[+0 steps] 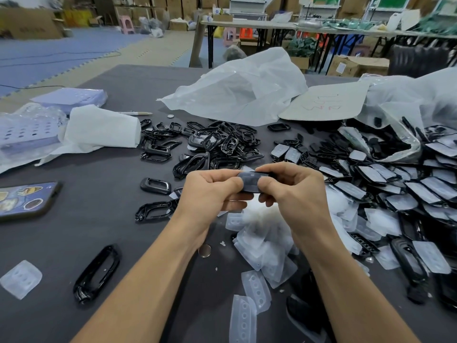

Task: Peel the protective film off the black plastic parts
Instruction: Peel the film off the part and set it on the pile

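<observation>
we've got two hands up, left hand (212, 191) and right hand (291, 186), pinching one black part (254, 180) between them. we count one phone (24, 199), one pen (134, 113), one coin (204, 251), one cardboard sheet (326, 102), and two white bags, the middle bag (242, 90) and the right bag (408, 95). bare black frames (210, 144), film-covered parts (395, 184), peeled films (264, 248): three heaps, each too many to count.
</observation>
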The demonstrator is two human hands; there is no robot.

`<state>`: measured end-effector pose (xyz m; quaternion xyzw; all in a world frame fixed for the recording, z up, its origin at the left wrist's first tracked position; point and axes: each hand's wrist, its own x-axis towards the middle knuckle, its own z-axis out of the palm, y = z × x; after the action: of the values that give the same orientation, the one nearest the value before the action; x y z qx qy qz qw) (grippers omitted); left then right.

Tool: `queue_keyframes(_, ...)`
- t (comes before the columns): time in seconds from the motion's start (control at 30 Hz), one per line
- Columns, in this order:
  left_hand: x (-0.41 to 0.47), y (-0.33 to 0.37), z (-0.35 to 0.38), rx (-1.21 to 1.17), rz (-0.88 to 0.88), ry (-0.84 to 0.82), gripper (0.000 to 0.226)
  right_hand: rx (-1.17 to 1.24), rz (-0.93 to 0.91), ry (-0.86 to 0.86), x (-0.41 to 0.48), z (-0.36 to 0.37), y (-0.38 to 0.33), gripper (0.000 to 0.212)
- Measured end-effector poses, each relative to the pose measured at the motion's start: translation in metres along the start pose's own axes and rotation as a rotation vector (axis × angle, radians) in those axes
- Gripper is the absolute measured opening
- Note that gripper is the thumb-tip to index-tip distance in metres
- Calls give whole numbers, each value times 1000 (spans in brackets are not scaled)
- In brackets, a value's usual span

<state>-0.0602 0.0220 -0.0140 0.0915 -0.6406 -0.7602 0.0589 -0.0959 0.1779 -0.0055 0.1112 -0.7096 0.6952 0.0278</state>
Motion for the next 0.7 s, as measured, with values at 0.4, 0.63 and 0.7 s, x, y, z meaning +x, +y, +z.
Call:
queue_keyframes(0.4,-1,-3,8,100,87,99,27,-51,-8,14,1,3,4,39)
queue_keyframes(0.63,-1,-4,6,158,113,153,16,-128,-40,18,0,6,5,34)
queue_keyframes(0.7,0,-4,6,173,118,150,25,-131,-38,15,-1,6,5,33)
